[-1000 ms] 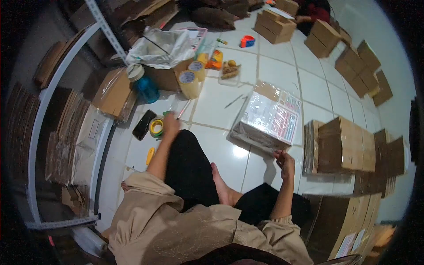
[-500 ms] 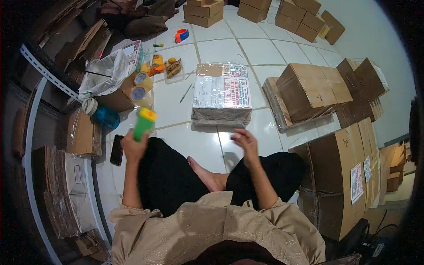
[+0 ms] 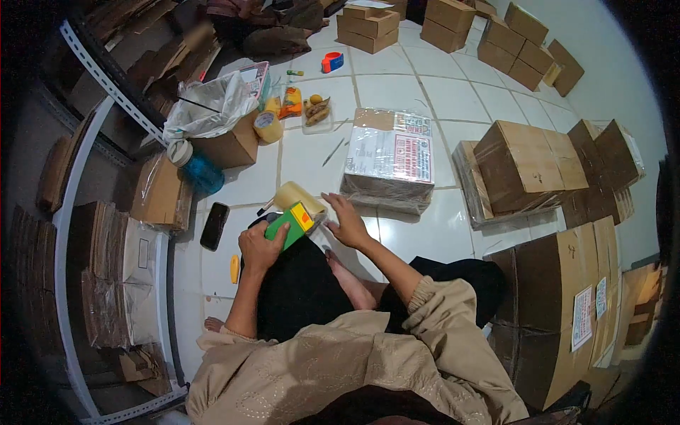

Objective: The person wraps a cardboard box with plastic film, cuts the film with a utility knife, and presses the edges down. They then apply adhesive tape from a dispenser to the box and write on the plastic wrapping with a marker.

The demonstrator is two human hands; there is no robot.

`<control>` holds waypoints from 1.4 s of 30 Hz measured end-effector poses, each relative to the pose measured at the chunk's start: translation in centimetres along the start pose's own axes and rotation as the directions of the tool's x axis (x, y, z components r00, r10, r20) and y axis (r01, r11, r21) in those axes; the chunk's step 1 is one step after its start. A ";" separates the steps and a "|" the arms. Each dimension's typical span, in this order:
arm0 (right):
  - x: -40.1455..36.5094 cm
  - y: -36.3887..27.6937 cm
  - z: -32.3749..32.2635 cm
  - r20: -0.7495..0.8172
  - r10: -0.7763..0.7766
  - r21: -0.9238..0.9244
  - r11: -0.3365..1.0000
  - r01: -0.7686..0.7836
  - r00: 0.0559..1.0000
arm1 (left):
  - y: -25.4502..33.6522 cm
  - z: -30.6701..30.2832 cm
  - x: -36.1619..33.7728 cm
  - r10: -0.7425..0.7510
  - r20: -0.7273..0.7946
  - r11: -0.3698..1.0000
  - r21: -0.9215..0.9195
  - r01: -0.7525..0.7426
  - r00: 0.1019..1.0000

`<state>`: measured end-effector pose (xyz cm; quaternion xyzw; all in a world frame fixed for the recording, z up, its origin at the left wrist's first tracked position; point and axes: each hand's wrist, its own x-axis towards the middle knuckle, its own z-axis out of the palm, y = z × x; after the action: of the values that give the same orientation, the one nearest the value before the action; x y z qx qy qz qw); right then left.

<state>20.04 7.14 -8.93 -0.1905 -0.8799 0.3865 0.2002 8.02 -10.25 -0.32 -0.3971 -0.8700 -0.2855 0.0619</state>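
Observation:
My left hand grips a green and yellow tape dispenser over my left thigh. A wide roll of clear yellowish tape sits at its far side. My right hand is beside the dispenser's yellow end, fingers stretched out and apart, the fingertips close to the roll. Just beyond my right hand, a box wrapped in clear film stands on the tiles, with printed labels on its top.
Left of me lie a phone and a yellow cutter, with a blue bottle behind. Another tape roll stands near a food tray. Large cartons line my right; a metal shelf borders the left.
My left hand has brought the dispenser right and toward me. My right hand has moved left to it, its fingers now spread. The view has shifted left.

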 end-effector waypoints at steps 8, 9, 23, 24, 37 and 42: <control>2.8 1.6 7.0 0.194 -0.121 -0.320 0.930 0.179 0.974 | 1.9 -3.3 -2.2 0.237 0.072 0.970 0.044 -0.240 0.969; 3.0 2.0 7.3 0.154 -0.176 -0.294 0.931 0.215 0.972 | 2.0 -3.6 -2.5 0.282 0.051 0.958 0.042 -0.284 0.958; 6.8 -2.0 5.2 0.349 -0.017 -0.481 0.855 0.195 0.937 | 3.2 -12.8 -1.4 0.283 -0.035 0.950 0.147 -0.275 0.959; 6.4 -1.6 4.7 0.380 -0.030 -0.469 0.855 0.221 0.925 | 3.3 -13.6 -1.2 0.260 -0.053 0.960 0.124 -0.252 0.964; -6.0 2.5 -9.9 0.318 0.631 -0.582 0.719 -0.380 0.708 | 4.5 -12.8 1.2 0.449 -0.152 0.879 -0.097 -0.466 0.880; -7.9 -0.2 -12.2 0.149 -0.007 0.284 0.958 -0.036 0.989 | 7.7 -10.1 1.8 0.664 -0.104 0.702 -0.254 -0.665 0.741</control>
<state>32.81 10.52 -2.80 -0.1368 -0.8259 0.5240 0.1570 11.12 -10.57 12.14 -0.6875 -0.6200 -0.3625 0.1072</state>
